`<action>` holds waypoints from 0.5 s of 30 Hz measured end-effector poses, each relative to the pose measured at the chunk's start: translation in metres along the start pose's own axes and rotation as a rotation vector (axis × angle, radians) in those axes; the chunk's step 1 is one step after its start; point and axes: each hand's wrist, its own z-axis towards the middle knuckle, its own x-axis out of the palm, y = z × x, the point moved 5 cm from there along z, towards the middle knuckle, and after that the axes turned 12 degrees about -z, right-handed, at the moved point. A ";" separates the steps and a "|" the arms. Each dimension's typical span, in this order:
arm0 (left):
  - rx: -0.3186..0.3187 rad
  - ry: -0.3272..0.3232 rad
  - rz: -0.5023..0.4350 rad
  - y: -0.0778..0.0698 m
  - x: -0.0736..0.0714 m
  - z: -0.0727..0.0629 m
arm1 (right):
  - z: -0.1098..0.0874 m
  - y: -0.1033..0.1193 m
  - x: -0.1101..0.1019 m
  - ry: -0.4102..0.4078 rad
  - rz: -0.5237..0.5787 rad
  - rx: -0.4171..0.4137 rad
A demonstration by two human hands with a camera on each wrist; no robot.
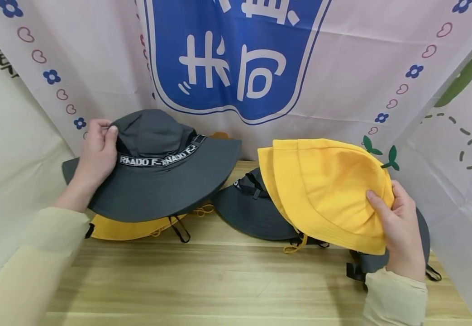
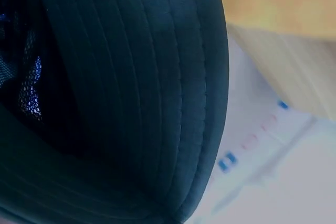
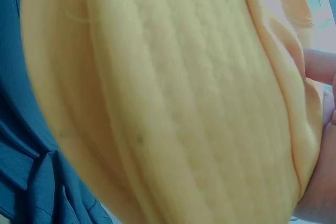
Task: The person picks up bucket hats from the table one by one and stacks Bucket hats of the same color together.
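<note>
Grey hat (image 1: pixel 154 181): left hand (image 1: pixel 97 151) is gripping its side.
Yellow hats (image 1: pixel 325 190): right hand (image 1: pixel 400 222) is pinching the nested pair above dark hats (image 1: pixel 252 215).

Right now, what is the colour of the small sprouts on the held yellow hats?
The sprouts are green; the head view shows them best.

Table (image 1: pixel 219 283) seen fwd/down from head cam; grey hat (image 2: pixel 152 77) shot v. close from L wrist, yellow hats (image 3: pixel 189 103) from R, both shared w/ head.
</note>
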 end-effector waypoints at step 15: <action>-0.039 0.128 -0.194 -0.030 0.118 -0.010 | 0.002 -0.001 -0.003 0.043 0.141 0.028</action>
